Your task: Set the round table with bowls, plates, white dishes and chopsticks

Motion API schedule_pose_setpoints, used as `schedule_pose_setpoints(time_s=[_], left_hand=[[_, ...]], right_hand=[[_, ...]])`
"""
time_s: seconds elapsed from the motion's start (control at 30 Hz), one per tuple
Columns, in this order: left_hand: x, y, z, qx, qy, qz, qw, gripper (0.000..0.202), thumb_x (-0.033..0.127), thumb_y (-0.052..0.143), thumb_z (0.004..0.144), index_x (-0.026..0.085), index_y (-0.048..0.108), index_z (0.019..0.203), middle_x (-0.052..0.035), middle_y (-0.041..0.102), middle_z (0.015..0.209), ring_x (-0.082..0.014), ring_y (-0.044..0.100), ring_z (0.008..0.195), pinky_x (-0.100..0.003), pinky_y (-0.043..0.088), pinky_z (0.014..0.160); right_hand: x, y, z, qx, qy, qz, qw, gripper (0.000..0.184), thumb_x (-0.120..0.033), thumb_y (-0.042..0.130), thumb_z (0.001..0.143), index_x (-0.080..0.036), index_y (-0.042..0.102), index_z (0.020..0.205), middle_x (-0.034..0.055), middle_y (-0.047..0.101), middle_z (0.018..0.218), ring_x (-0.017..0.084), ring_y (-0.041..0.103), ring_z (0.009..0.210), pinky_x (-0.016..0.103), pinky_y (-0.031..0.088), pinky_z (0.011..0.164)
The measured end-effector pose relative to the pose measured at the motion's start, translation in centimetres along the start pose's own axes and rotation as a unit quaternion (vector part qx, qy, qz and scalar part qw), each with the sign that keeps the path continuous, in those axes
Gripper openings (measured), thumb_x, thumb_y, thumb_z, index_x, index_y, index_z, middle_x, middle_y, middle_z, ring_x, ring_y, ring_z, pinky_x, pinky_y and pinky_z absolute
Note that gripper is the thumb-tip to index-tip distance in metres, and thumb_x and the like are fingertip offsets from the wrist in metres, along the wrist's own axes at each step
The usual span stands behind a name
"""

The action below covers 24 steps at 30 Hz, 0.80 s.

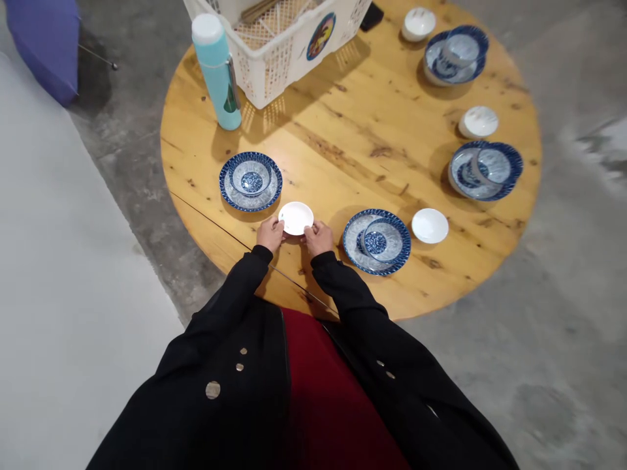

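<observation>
A small white saucer (296,217) rests on the round wooden table (343,137) near its front edge. My left hand (270,234) grips its left rim and my right hand (318,237) grips its right rim, fingers curled. To the left stands a blue patterned plate with a bowl on it (251,181). A matching plate and bowl (377,241) sits to the right, with another white saucer (430,225) beside it.
Two more blue plate-and-bowl sets (484,168) (456,53) lie at the right, each near a white saucer (478,121) (418,23). A teal flask (218,72) and a white plastic basket (279,46) stand at the back. Concrete floor surrounds the table.
</observation>
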State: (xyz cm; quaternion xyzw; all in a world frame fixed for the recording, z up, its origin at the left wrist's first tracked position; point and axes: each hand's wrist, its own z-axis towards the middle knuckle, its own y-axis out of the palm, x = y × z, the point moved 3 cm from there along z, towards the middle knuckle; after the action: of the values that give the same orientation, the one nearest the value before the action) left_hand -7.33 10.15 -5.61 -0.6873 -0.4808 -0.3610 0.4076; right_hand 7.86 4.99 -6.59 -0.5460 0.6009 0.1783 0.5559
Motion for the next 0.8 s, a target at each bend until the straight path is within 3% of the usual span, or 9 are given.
schedule_pose_setpoints(time_s=[0.37, 0.8], left_hand=[[-0.4, -0.6, 1.2, -0.016, -0.016, -0.002, 1.0, 0.017, 0.029, 0.059, 0.087, 0.013, 0.065, 0.085, -0.0058, 0.072, 0.07, -0.0182, 0.071, 0.062, -0.026, 0.059, 0.057], [0.1, -0.9, 0.5, -0.046, -0.019, -0.036, 0.998, 0.019, 0.033, 0.061, 0.091, 0.014, 0.061, 0.088, 0.0001, 0.065, 0.059, -0.0124, 0.067, 0.053, -0.02, 0.054, 0.051]], right_hand=[[0.2, 1.0, 0.4, 0.007, 0.004, -0.017, 1.0, 0.033, -0.032, 0.05, 0.08, -0.012, 0.065, 0.102, 0.0042, 0.067, 0.07, 0.019, 0.064, 0.063, 0.029, 0.052, 0.063], [-0.1, 0.8, -0.3, -0.005, 0.018, 0.044, 0.999, 0.037, -0.04, 0.053, 0.08, -0.012, 0.062, 0.102, 0.0006, 0.062, 0.062, 0.019, 0.064, 0.057, 0.028, 0.052, 0.055]])
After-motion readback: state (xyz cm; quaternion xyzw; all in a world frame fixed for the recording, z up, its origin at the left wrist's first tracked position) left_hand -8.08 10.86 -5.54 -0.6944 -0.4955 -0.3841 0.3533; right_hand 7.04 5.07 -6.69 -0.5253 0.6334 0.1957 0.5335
